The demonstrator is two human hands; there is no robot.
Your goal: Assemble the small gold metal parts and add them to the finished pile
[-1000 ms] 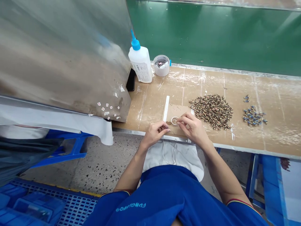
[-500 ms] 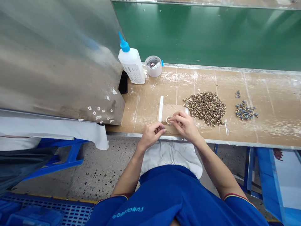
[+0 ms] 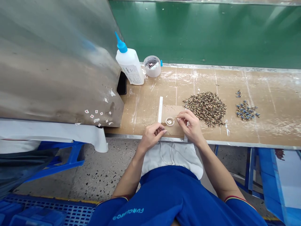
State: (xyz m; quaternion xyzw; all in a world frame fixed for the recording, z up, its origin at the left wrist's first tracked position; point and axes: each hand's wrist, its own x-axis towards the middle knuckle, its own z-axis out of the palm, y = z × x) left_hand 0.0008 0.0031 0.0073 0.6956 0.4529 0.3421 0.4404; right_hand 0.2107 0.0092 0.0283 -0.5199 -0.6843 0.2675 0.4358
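Observation:
My right hand [image 3: 190,125] pinches a thin wooden toothpick [image 3: 175,118], whose tip reaches into a small round white dish [image 3: 170,121]. Something pale and shiny lies in the dish. Just left of it, my left hand [image 3: 153,134] is closed, thumb against the fingertips; what it holds, if anything, is too small to make out. Under both hands lies a piece of cardboard [image 3: 172,110] with a white strip [image 3: 160,109] along its left side. To the right is a large heap of tiny gold-brown metal parts [image 3: 205,108].
A smaller pile of blue-tipped parts [image 3: 246,111] is farther right. At the back left stand a white bottle with a blue nozzle [image 3: 130,67], a tape ring with scraps [image 3: 152,70] and a dark phone-like object [image 3: 121,83]. A metal panel [image 3: 58,62] rises at left. Behind runs a green belt [image 3: 199,34].
My right hand has drawn back a little to the right from the dish, so the dish and toothpick now show plainly. My left hand has hardly moved. The view has shifted slightly.

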